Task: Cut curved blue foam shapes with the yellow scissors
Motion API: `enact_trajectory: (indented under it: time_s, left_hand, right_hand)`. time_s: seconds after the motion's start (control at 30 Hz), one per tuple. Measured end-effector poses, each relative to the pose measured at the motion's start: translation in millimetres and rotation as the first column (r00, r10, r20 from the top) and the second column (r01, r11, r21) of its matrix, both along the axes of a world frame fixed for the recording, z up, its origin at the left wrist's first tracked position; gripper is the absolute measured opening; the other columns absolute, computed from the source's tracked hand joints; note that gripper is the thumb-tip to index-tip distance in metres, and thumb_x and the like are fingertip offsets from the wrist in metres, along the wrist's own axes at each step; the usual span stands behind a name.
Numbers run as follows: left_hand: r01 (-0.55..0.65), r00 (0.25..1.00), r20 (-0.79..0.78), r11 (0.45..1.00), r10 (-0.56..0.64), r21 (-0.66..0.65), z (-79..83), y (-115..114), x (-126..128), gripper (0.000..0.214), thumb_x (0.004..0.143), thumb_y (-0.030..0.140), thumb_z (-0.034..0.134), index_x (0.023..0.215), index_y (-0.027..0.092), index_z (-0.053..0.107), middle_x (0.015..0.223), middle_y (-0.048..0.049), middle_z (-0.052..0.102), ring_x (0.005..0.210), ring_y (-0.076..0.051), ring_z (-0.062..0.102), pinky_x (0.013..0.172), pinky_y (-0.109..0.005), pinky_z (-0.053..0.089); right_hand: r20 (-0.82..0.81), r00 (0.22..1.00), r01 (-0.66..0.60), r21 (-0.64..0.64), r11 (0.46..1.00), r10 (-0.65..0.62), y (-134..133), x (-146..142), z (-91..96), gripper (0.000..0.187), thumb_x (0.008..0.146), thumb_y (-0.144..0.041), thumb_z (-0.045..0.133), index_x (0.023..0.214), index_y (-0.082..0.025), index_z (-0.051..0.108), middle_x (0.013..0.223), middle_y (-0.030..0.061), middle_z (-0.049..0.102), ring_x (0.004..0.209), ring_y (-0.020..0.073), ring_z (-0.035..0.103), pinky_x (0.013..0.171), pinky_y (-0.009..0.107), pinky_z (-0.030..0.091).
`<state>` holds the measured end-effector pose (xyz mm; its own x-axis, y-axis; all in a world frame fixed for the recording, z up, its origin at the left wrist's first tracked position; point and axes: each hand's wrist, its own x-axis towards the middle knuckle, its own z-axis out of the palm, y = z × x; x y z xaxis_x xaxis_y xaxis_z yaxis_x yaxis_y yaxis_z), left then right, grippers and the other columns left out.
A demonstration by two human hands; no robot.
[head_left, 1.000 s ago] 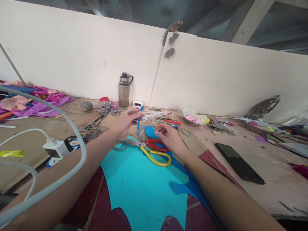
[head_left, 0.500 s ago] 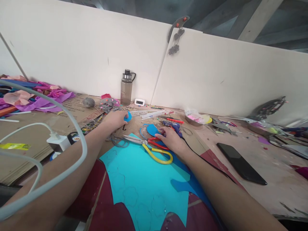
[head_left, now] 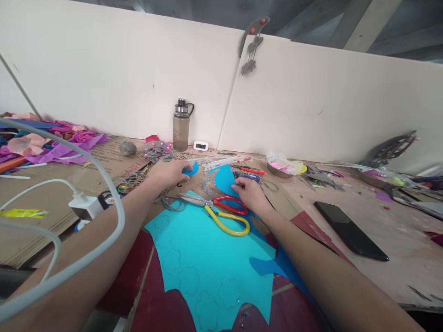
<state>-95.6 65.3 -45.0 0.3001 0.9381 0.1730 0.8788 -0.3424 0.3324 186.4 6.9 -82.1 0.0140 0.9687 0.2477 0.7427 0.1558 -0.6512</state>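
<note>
My left hand (head_left: 170, 174) is closed on a small blue cut-out (head_left: 193, 170), which pokes out past its fingertips. My right hand (head_left: 249, 192) pinches a larger rounded blue piece (head_left: 224, 178) by its right edge, tilted up from the table. Between and below both hands lie scissors (head_left: 212, 204) with one red and one yellow handle, blades pointing left. They rest across a turquoise sheet (head_left: 200, 258) with flower outlines drawn on it and cut edges. A darker blue sheet (head_left: 270, 266) shows partly under my right forearm.
A white cable (head_left: 119, 216) arcs over my left forearm from a charger (head_left: 85, 206). Behind stand a bottle (head_left: 181, 129) and a small clock (head_left: 200, 145). A phone (head_left: 349, 230) lies right; a glue gun (head_left: 247, 176) sits behind my right hand; colourful scraps (head_left: 69, 147) heap left.
My right hand has lifted the larger blue piece and tilted it upward. My left hand has shifted slightly right with its small cut-out.
</note>
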Motion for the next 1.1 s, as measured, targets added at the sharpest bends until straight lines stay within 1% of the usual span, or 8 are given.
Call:
enact_trajectory:
  time_s: [0.13,0.33,0.63,0.7,0.8,0.9,1.0,1.1]
  left_hand:
    - [0.049,0.988,-0.145,0.998,-0.054,-0.038,12.1,-18.0,11.4,0.032,0.078,0.031,0.071,0.11,0.028,0.073,0.113,-0.004,0.075,0.099,-0.025,0.067,0.083,-0.028,0.045]
    - [0.064,0.984,-0.166,0.997,-0.071,-0.047,14.3,-18.9,10.0,0.033,0.077,0.04,0.072,0.108,0.029,0.076,0.115,-0.0039,0.075,0.1,-0.027,0.068,0.078,-0.028,0.046]
    - [0.003,0.987,0.16,0.996,-0.018,0.094,21.5,-29.4,39.0,0.028,0.088,0.039,0.06,0.099,0.02,0.077,0.109,-0.0067,0.076,0.101,-0.024,0.067,0.087,-0.03,0.047]
    - [0.076,0.945,0.316,0.996,-0.086,0.043,22.7,-36.2,51.9,0.026,0.088,0.037,0.06,0.097,0.019,0.076,0.102,-0.0056,0.077,0.095,-0.022,0.068,0.085,-0.03,0.048]
    - [0.307,0.723,0.667,0.949,-0.181,-0.075,25.2,-48.4,68.4,0.039,0.089,0.05,0.059,0.108,0.019,0.073,0.112,-0.0065,0.075,0.106,-0.022,0.066,0.086,-0.029,0.049]
    - [0.505,0.498,0.866,0.825,-0.041,-0.251,28.7,-58.6,77.2,0.058,0.088,0.066,0.052,0.11,0.016,0.072,0.115,-0.0115,0.074,0.106,-0.022,0.067,0.084,-0.03,0.051]
    - [0.568,0.515,0.857,0.733,0.04,-0.375,26.7,-62.9,80.2,0.053,0.078,0.064,0.067,0.095,0.014,0.074,0.1,-0.0116,0.076,0.087,-0.019,0.069,0.073,-0.028,0.051]
    - [0.553,0.522,0.849,0.725,0.084,-0.412,17.3,-61.5,83.3,0.034,0.069,0.043,0.083,0.082,0.013,0.072,0.083,-0.0079,0.075,0.07,-0.015,0.066,0.065,-0.026,0.05]
  right_hand:
    - [-0.208,0.978,0.093,0.316,0.944,-0.027,-4.3,3.4,8.9,0.022,0.086,-0.032,0.054,0.068,-0.022,0.046,0.066,-0.0029,0.048,0.064,0.0155,0.043,0.064,0.029,0.034]
    - [-0.39,0.921,0.234,0.512,0.827,-0.02,-9.2,11.6,25.6,0.02,0.088,-0.036,0.054,0.075,-0.02,0.052,0.068,-0.004,0.046,0.065,0.014,0.042,0.065,0.028,0.035]
    - [-0.583,0.812,0.536,0.718,0.443,-0.038,-11.8,28.2,54.2,0.024,0.094,-0.047,0.05,0.088,-0.024,0.05,0.081,-0.0002,0.05,0.08,0.0174,0.054,0.075,0.033,0.046]
    - [-0.638,0.769,0.574,0.67,0.471,-0.03,-11.9,26.9,56.5,0.024,0.095,-0.048,0.047,0.089,-0.025,0.048,0.085,0.0011,0.051,0.086,0.0186,0.057,0.078,0.034,0.048]
    - [-0.668,0.744,0.476,0.536,0.697,0.006,-10.4,19.9,51.4,0.023,0.093,-0.047,0.048,0.087,-0.025,0.045,0.085,0.0018,0.053,0.087,0.0189,0.058,0.077,0.032,0.05]
    - [-0.64,0.766,0.274,0.411,0.869,0.061,-9.5,8.7,39.2,0.025,0.088,-0.046,0.055,0.081,-0.024,0.044,0.078,0.0,0.053,0.078,0.0172,0.056,0.07,0.029,0.049]
    - [-0.587,0.802,0.145,0.364,0.92,0.106,-12.0,-2.0,29.6,0.026,0.085,-0.046,0.057,0.078,-0.024,0.046,0.074,-0.0006,0.052,0.073,0.0164,0.054,0.064,0.027,0.047]
    - [-0.557,0.813,-0.008,0.281,0.96,0.17,-15.0,-6.8,28.0,0.028,0.085,-0.052,0.056,0.082,-0.024,0.053,0.078,0.0002,0.058,0.074,0.0166,0.057,0.064,0.027,0.048]
